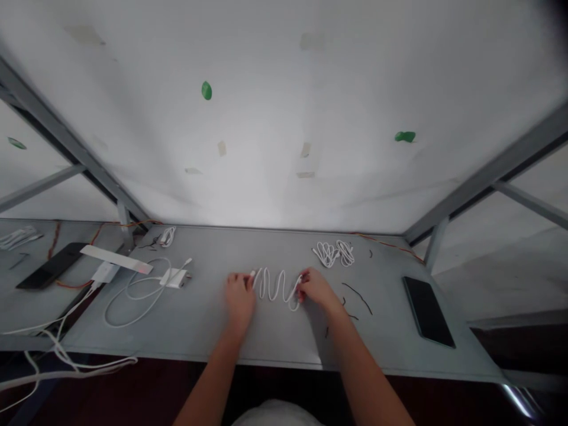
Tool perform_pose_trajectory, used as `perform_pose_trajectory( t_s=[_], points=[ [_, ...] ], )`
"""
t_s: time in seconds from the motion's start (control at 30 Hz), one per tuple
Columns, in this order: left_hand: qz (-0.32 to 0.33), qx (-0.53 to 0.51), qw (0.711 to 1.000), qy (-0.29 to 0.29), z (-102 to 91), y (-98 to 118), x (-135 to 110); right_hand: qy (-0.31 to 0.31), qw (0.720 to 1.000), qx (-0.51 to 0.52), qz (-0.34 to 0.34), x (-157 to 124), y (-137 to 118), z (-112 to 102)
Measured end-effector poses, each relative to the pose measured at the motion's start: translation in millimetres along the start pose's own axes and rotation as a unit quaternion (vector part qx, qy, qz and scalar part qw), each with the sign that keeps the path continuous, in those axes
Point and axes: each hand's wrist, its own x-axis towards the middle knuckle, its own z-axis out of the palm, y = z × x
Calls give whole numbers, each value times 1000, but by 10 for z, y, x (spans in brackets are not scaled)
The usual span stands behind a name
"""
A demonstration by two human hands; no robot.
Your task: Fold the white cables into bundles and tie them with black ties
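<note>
A white charging cable (283, 284) stretches in loose zigzag bends between my two hands, just over the grey shelf (266, 337). My left hand (240, 296) pinches its connector end at the left. At the other side my right hand (316, 288) grips the cable near its last bend; the fingertips are closed on it. Behind my right hand lie two bundled white cables, one a looped bundle (326, 254) and the other a tighter coil (345, 252). Several short black twist ties (357, 297) are scattered beside my right forearm.
A black smartphone (428, 311) lies at the right. To the left are a white charger (174, 277) with a looped cable, a white strip (116, 259), another dark phone (53, 265) and a small cable bundle (167, 236). Metal frame posts (126, 225) stand at both sides.
</note>
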Motion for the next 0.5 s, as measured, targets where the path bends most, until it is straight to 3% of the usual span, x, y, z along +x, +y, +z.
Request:
perform_pose_trajectory(
  t_s=[0.1, 0.2, 0.37, 0.5],
  points=[
    [25, -49, 996, -71, 260, 264, -151, -52, 997, 50, 29, 24, -64, 388],
    [29, -87, 990, -106, 375, 405, -241, -85, 992, 93, 26, -7, -133, 557],
    [28, -136, 983, -118, 253, 416, -233, -106, 979, 176, 18, -139, -204, 540],
    [46, -193, 972, -129, 122, 422, -217, -74, 976, 206, -12, -241, -204, 547]
  ],
)
